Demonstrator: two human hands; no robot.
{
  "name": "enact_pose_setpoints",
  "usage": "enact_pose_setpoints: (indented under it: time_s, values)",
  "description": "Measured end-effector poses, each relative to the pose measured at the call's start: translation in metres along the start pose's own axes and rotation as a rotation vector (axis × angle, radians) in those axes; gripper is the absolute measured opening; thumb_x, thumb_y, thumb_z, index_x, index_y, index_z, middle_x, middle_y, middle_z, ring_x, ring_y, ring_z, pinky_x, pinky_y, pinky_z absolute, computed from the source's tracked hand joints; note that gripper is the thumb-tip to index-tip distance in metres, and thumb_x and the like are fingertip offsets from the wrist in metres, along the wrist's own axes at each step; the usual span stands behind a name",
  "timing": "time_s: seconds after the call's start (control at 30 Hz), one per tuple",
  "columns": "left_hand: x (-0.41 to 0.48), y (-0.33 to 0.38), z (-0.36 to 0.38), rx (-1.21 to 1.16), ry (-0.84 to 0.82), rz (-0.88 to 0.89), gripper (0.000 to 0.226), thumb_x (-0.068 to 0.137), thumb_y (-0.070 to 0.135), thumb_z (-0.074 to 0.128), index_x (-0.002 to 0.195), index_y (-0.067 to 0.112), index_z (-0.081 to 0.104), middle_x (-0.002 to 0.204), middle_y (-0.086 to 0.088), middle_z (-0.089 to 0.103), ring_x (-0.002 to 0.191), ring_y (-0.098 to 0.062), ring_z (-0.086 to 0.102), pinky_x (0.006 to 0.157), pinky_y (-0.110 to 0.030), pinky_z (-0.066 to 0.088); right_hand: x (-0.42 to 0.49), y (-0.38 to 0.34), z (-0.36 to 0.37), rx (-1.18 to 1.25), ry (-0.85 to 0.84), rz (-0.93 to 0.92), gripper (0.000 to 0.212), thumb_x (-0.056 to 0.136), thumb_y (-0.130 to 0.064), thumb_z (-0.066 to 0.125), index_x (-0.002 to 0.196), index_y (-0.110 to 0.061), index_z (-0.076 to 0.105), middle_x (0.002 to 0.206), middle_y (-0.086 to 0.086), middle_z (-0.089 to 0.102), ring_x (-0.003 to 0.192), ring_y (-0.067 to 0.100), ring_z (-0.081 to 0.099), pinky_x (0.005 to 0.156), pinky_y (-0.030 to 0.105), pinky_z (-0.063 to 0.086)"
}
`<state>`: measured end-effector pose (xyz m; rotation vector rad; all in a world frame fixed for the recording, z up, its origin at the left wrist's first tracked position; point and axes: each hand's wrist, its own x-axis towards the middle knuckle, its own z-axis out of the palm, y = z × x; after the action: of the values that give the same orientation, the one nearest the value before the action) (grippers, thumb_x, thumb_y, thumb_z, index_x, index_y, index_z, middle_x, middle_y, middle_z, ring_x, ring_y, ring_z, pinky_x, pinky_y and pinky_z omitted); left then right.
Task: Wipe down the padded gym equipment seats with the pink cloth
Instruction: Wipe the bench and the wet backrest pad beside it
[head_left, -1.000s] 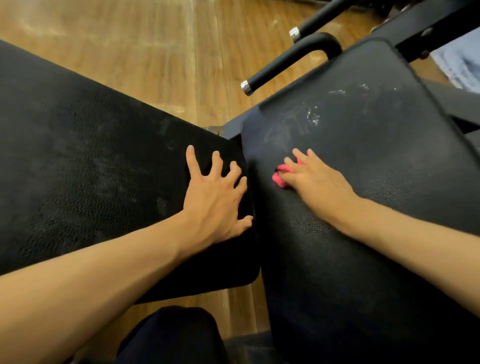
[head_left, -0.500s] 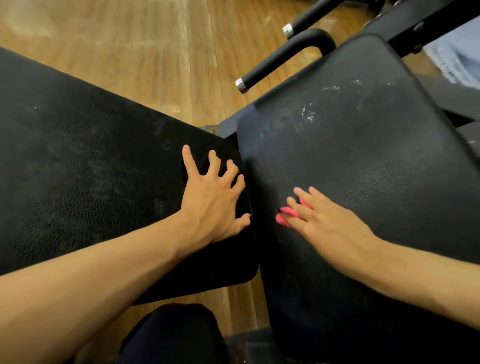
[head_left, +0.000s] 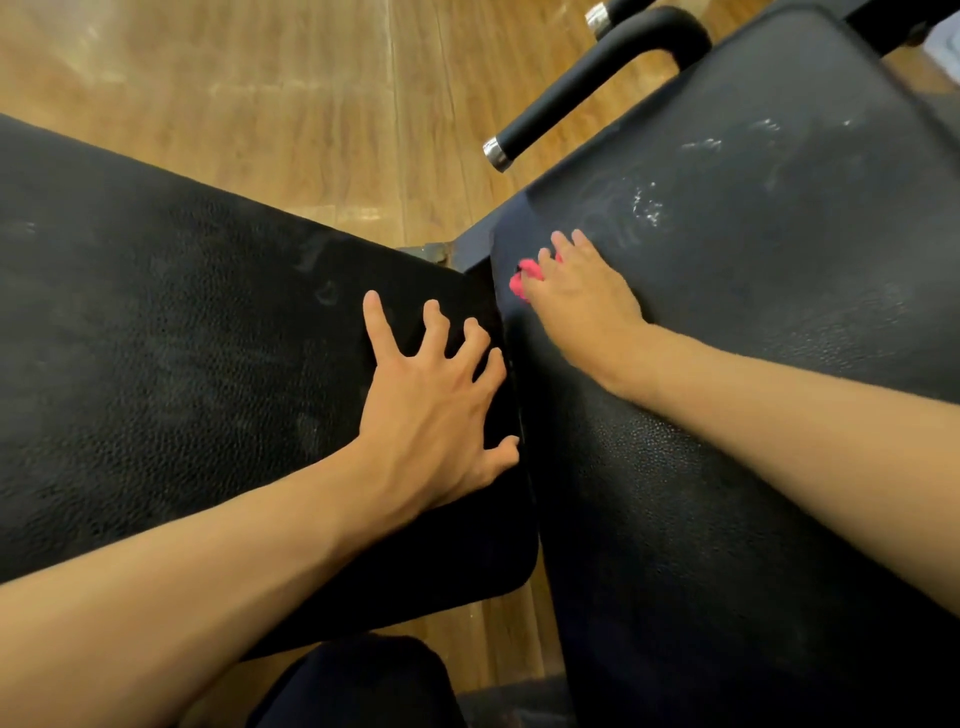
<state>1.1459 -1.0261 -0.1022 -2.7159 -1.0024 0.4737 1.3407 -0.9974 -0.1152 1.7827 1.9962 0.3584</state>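
Head camera, looking down: my right hand (head_left: 576, 306) lies flat on the right seat pad (head_left: 753, 364), near its upper left corner, with the pink cloth (head_left: 519, 283) under my fingers. The fingers are stretched out straight and press the cloth down onto the pad; only a small fold of pink shows past them on the left side, close to the pad's edge. Beyond my fingertips the black cover carries pale smears and a few white specks (head_left: 647, 205).

My left hand (head_left: 434, 405) rests on the left seat pad (head_left: 171, 364), close to its right edge. Its fingers are spread wide and slightly bent, tips pressing into the cover, thumb out toward the narrow gap between the two pads. It holds nothing.

Both pads are black with a grained, leathery surface, and they sit side by side, nearly touching. A black handle (head_left: 582, 88) with a shiny metal end cap sticks out above the right pad. Wooden floor (head_left: 285, 104) shows behind the pads, and my dark trouser knee (head_left: 358, 686) sits at the bottom.
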Motion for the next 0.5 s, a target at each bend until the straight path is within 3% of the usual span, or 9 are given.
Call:
enact_pose_setpoints:
  time_s: [0.1,0.17,0.27,0.37,0.5]
  values:
    - [-0.001,0.001,-0.001,-0.013,0.000,-0.002,0.091,0.094,0.079,0.017,0.165,0.022,0.016,0.171,-0.012,0.011,0.156,-0.050,0.006,0.107,-0.089,0.000,-0.069,-0.019,0.002,-0.014,0.049,-0.137,0.050,0.089,-0.011,0.032,0.115,-0.010,0.075,0.111,0.020,0.071,0.113,0.043,0.064,0.107,0.052,0.044]
    - [-0.001,0.000,-0.003,-0.016,0.002,0.000,0.091,0.094,0.079,0.017,0.165,0.022,0.016,0.172,-0.012,0.010,0.156,-0.050,0.005,0.106,-0.089,-0.001,-0.115,-0.027,0.005,0.046,0.051,-0.201,0.051,0.084,-0.013,0.032,0.103,-0.008,0.079,0.105,0.024,0.073,0.105,0.044,0.068,0.100,0.053,0.050]
    - [-0.002,0.001,-0.004,-0.025,-0.006,-0.002,0.090,0.094,0.078,0.018,0.165,0.022,0.015,0.172,-0.013,0.009,0.156,-0.051,0.004,0.106,-0.089,-0.002,-0.120,-0.024,0.012,0.083,0.072,-0.249,0.048,0.086,-0.013,0.035,0.107,-0.005,0.077,0.111,0.024,0.072,0.110,0.044,0.067,0.101,0.053,0.049]
    - [-0.001,0.001,-0.002,-0.034,-0.003,0.000,0.090,0.095,0.077,0.019,0.165,0.020,0.015,0.172,-0.013,0.009,0.156,-0.051,0.004,0.105,-0.089,-0.005,-0.058,-0.021,0.018,0.063,0.104,-0.190,0.049,0.090,-0.013,0.032,0.112,-0.001,0.074,0.114,0.025,0.070,0.117,0.044,0.062,0.106,0.054,0.045]
    - [0.000,0.002,0.002,-0.031,0.020,0.002,0.091,0.094,0.077,0.019,0.165,0.019,0.015,0.171,-0.014,0.008,0.156,-0.051,0.003,0.104,-0.090,-0.007,0.031,-0.021,0.023,0.061,0.072,-0.097,0.039,0.102,-0.011,0.037,0.133,-0.005,0.061,0.138,0.022,0.055,0.141,0.041,0.038,0.121,0.051,0.021]
